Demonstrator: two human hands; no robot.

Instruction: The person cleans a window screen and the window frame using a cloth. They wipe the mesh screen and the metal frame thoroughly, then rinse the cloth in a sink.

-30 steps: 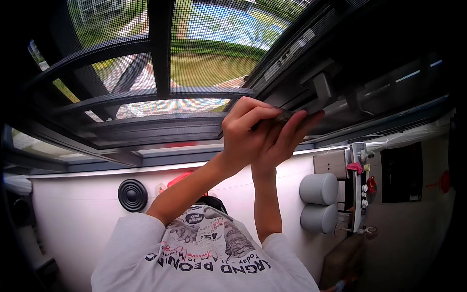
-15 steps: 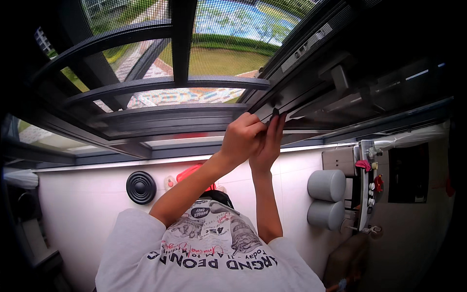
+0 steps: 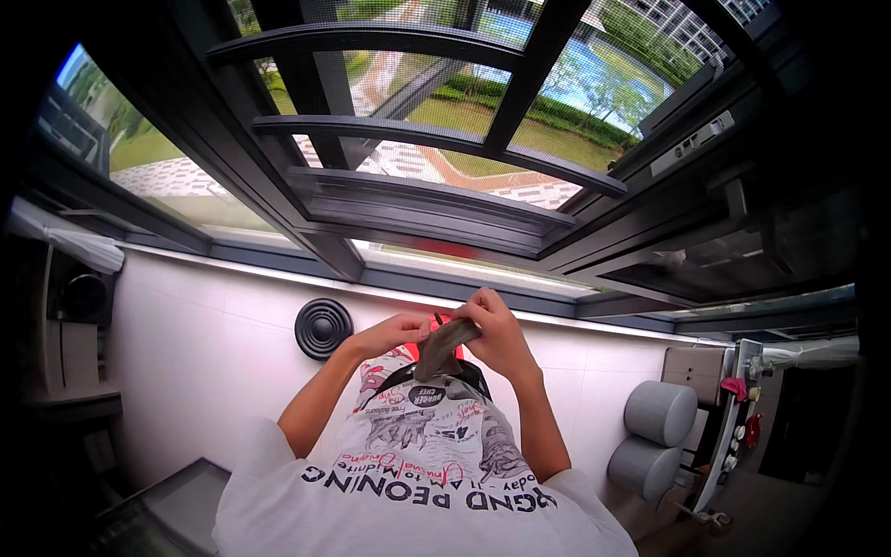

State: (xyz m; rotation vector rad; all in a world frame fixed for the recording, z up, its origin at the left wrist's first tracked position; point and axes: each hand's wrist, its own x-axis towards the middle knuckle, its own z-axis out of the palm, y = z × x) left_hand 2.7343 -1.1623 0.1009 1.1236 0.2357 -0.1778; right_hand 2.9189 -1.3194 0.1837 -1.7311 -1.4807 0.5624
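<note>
In front of my waist, a grey-brown cloth (image 3: pixel 447 350) hangs bunched between my two hands. My right hand (image 3: pixel 497 325) is closed, pinching the cloth's upper right part between thumb and fingers. At its upper left, my left hand (image 3: pixel 394 332) has its fingers pressed together on the cloth's edge, beside a small dark tip of it. Beyond both hands rises a dark-framed window (image 3: pixel 445 243) with bars and a mesh screen. A dark window panel with a handle (image 3: pixel 733 198) stands at the right, apart from my hands.
A black round ribbed object (image 3: pixel 324 330) lies on the pale floor to the left. Two grey round stools (image 3: pixel 660 415) stand at the right, near a narrow table (image 3: pixel 729 436) with small items on it. A low sill (image 3: pixel 390 288) runs under the window.
Both hands have come away from the window frame and down toward my waist, slightly apart. The cloth, barely visible at the fingertips before, now shows between them. The view has turned left.
</note>
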